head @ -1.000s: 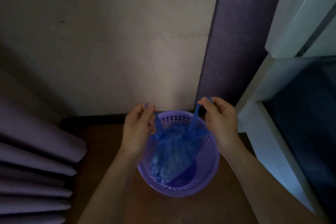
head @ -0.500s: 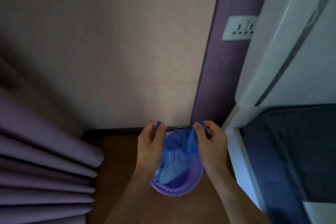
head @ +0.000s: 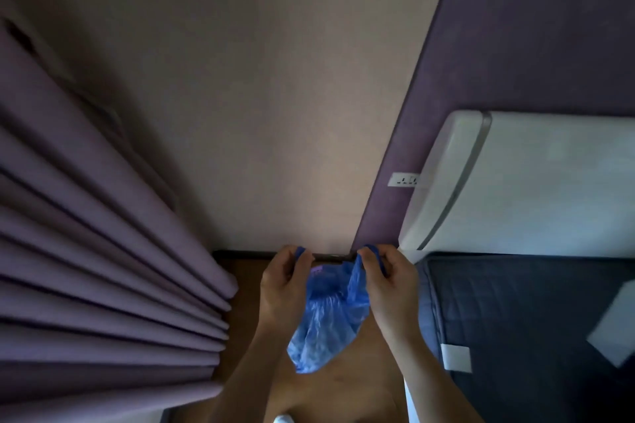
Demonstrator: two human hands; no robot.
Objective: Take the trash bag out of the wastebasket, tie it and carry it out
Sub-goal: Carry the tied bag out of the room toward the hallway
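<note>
Head view: trash bag [head: 326,323] is now hung clear at 6 o'clock, one handle pinched in each of left hand [head: 283,285] and right hand [head: 388,282], held apart. Wastebasket is no longer seen beneath; removal is judged done, tying next.

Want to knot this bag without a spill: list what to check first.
1. Left hand pinches the bag: ok.
2. Right hand pinches its other side: ok.
3. Bag hangs free below the hands: ok.
4. Mouth gathered shut: not ok, it gapes between the hands.
5. Holes or leaks: cannot tell.
</note>
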